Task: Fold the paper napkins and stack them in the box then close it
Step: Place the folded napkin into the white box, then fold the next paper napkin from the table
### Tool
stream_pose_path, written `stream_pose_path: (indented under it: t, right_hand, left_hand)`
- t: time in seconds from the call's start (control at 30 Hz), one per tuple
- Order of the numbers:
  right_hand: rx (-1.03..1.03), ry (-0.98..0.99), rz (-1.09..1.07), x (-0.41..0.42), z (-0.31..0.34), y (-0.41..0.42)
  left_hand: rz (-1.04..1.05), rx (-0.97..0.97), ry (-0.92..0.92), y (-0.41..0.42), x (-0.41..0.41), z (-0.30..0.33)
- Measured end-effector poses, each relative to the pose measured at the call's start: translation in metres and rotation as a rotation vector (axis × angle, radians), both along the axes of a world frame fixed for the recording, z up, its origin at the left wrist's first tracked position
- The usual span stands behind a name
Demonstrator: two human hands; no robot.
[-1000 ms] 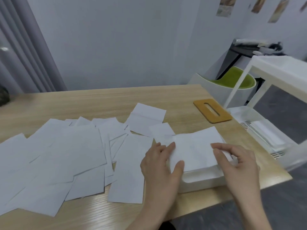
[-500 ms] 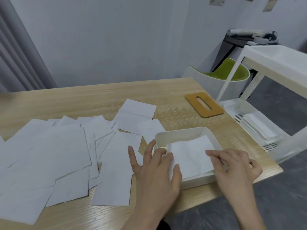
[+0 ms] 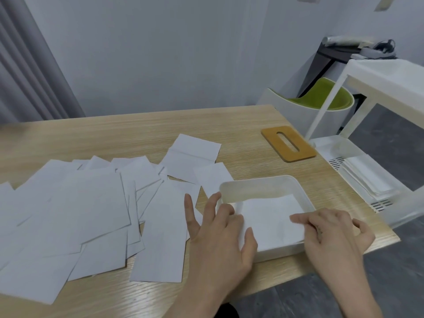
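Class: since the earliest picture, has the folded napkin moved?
Yes. The napkin went down from above the rim into the box.

Open from above over the white box [image 3: 263,187], near half crowded by both hands. Loose napkins [image 3: 75,210] blanketing the table [image 3: 114,134] leftward. Bare wood far behind, except the wooden lid [image 3: 288,143] far right. White cart [image 3: 367,171] hemming the right edge.

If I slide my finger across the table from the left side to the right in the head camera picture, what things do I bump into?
Spread of loose napkins → left hand → white box holding a napkin → right hand → white cart tray just past the table edge. The wooden lid lies farther back.
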State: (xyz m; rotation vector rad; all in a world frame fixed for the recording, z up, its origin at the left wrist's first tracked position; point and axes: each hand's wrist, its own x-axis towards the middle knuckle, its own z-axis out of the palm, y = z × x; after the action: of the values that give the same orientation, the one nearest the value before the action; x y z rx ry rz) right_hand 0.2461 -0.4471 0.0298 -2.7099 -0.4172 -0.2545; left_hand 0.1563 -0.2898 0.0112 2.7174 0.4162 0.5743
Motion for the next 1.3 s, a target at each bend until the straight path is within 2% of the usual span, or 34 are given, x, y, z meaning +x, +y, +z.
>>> stream_pose_path:
  t: [0.13,0.3,0.6,0.87,0.93,1.13,1.23,1.3]
  right_hand:
    - [-0.032,-0.030,0.020,-0.005,0.003,0.002]
    - [0.034,-0.102,0.084,-0.010,0.004,0.003]
    - [-0.025,0.039,0.130,-0.013,0.001,0.007]
    - [-0.133,0.054,0.135,-0.009,0.003,0.009]
    - [-0.132,0.045,0.117,-0.010,0.004,0.013]
    - [0.073,-0.086,0.101,-0.026,0.005,0.029]
    - [0.151,-0.094,0.144,-0.033,0.007,0.041]
    - [0.196,-0.092,0.191,-0.038,0.009,0.049]
  left_hand:
    - [-0.032,0.035,0.033,0.002,0.001,-0.003]
    - [-0.052,0.064,0.043,0.005,0.003,-0.002]
    - [-0.085,0.080,0.051,0.010,0.004,-0.001]
    - [-0.120,0.023,0.017,0.010,0.006,-0.008]
    - [-0.147,-0.061,-0.052,0.010,0.005,-0.010]
    - [-0.179,-0.506,-0.306,0.019,-0.005,-0.011]
    - [-0.105,-0.622,-0.349,0.030,-0.016,-0.013]
    - [-0.035,-0.669,-0.316,0.039,-0.025,-0.015]
